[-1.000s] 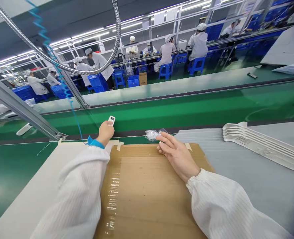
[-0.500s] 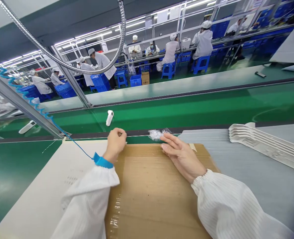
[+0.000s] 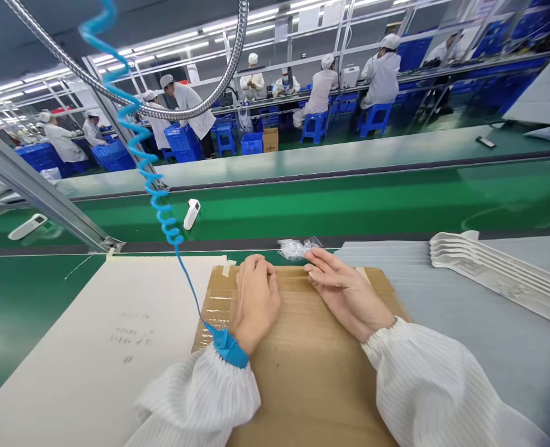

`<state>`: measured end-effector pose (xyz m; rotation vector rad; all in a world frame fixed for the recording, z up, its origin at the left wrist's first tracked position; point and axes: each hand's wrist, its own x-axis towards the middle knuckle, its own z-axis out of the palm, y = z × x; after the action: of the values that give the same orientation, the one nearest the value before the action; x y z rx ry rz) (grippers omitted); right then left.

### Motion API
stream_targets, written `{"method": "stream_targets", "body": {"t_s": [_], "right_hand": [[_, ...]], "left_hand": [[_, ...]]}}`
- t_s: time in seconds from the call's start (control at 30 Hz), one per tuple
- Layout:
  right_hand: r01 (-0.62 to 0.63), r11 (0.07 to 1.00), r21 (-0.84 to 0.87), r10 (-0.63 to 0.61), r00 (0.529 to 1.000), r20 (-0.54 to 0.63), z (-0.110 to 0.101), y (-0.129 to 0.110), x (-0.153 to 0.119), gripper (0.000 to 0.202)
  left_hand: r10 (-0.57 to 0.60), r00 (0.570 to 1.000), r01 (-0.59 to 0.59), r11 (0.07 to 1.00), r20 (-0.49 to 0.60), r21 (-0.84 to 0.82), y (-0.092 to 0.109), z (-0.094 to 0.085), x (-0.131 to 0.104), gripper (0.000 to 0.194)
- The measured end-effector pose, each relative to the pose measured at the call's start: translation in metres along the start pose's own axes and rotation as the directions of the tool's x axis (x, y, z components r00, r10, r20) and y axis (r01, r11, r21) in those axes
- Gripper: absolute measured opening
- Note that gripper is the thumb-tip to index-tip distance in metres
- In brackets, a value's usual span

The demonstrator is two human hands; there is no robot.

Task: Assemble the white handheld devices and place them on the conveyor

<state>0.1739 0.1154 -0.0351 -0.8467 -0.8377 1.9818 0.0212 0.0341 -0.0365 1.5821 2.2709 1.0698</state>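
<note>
A brown cardboard sheet (image 3: pixel 303 372) with clear tape along its left side lies in front of me. My left hand (image 3: pixel 257 301), with a blue wrist strap (image 3: pixel 229 347), is over its upper left part. Its fingers are curled in, and whatever they may hold is hidden. To the right, my right hand (image 3: pixel 347 292) hovers above the cardboard, fingers stretched out and slightly apart, nothing seen in it. Its fingertips come close to crumpled clear plastic (image 3: pixel 293 249) at the far edge; I cannot tell whether they touch.
White stacked plastic parts (image 3: pixel 493 267) lie on grey foam sheeting (image 3: pixel 465 347) at right. A white board (image 3: pixel 70 335) with handwriting lies left. A blue coiled cord (image 3: pixel 149 177) runs up from my wrist. Beyond the green belt (image 3: pixel 349 208), people in white sit at benches.
My left hand has moved right and nearer to me, from the cardboard's upper left corner onto its surface. The coiled cord has swung right. My right hand has hardly moved.
</note>
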Motion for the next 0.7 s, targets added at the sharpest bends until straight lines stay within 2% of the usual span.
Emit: {"method": "stream_targets", "body": {"t_s": [0.1, 0.3, 0.43, 0.6, 0.7], "right_hand": [[-0.002, 1.000, -0.006, 0.002, 1.000, 0.002, 0.0003, -0.0005, -0.0007, 0.041], [-0.004, 1.000, -0.024, 0.004, 1.000, -0.007, 0.0006, -0.0004, -0.0002, 0.040], [-0.008, 1.000, -0.026, 0.008, 1.000, -0.005, 0.0004, -0.0006, -0.0005, 0.040], [-0.003, 1.000, -0.023, 0.003, 1.000, 0.009, 0.0025, -0.0005, -0.0008, 0.039], [0.002, 0.999, -0.033, -0.002, 1.000, 0.014, 0.0014, 0.0007, -0.0003, 0.038]], "left_hand": [[0.002, 1.000, -0.003, 1.000, -0.025, -0.013, -0.0013, 0.0009, 0.0015, 0.014], [-0.048, 0.987, 0.042, 0.998, -0.155, -0.038, -0.0045, 0.0004, 0.0049, 0.016], [-0.055, 0.982, 0.048, 0.998, -0.181, -0.046, -0.0069, -0.0014, 0.0065, 0.017], [-0.028, 0.965, 0.006, 0.996, -0.260, -0.084, -0.0074, -0.0039, 0.0056, 0.039], [-0.023, 0.949, -0.024, 0.989, -0.315, -0.143, -0.0067, -0.0054, 0.0059, 0.043]]}}
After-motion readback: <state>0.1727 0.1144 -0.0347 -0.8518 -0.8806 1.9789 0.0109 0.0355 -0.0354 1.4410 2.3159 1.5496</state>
